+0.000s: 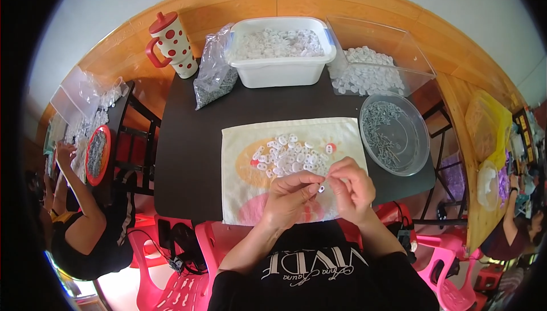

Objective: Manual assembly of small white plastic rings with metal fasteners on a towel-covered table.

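My left hand [289,197] and my right hand [352,191] meet over the near right part of a cream patterned towel [233,146]. Both have thumb and fingers pinched together, tip close to tip. Whatever they grip is too small and too covered by the fingers to name. Just below the fingertips a small white plastic piece with a dark hole [321,189] shows. Beyond the hands, a loose pile of small white two-holed plastic pieces [290,154] is spread on the towel.
Right of the towel stands a round clear tray [419,140] with grey screws [382,129]. Along the back are a spotted tumbler [174,43], a clear bag of screws [215,77], a white tub [279,74] of white pieces and a clear box [393,43]. Other people work at both sides.
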A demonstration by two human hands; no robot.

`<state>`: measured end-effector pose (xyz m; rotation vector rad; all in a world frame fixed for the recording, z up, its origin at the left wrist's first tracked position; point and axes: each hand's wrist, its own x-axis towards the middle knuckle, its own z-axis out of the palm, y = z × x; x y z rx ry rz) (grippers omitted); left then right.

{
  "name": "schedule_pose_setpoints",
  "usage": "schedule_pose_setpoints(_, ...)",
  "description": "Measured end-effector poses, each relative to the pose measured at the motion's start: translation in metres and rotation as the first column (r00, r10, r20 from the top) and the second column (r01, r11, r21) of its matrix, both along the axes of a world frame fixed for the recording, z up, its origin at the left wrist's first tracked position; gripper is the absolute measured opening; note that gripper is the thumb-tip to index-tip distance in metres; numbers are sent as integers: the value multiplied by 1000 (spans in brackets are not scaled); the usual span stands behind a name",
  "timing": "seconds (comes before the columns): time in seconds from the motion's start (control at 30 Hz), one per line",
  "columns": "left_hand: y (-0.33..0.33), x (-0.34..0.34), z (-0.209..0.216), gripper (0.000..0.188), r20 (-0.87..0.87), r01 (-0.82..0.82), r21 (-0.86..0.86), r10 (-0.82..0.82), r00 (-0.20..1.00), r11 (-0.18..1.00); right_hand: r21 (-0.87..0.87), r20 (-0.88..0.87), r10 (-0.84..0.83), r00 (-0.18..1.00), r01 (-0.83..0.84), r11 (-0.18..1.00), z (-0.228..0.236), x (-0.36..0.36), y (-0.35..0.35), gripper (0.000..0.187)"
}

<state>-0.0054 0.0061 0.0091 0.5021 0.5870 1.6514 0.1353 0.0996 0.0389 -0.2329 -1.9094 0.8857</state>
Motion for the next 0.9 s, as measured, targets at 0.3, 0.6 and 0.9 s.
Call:
schedule_pose_setpoints(0.3, -6, 0, 13, 26, -301, -164, 12, 159, 940, 986, -159, 54, 57, 997, -47, 986, -3, -1, -6, 18)
schedule_pose_setpoints(0.6, -9, 1, 10, 27, -402, -189, 55, 195, 894, 980, -175, 71, 72, 995, -59, 983, -1, -3, -9, 19)
schedule_pose_setpoints(0.9, -13, 6, 10, 29, -365, -255, 51, 255, 895, 966, 9, 93, -2, 996, 1, 1000, 6, -9, -8, 20)
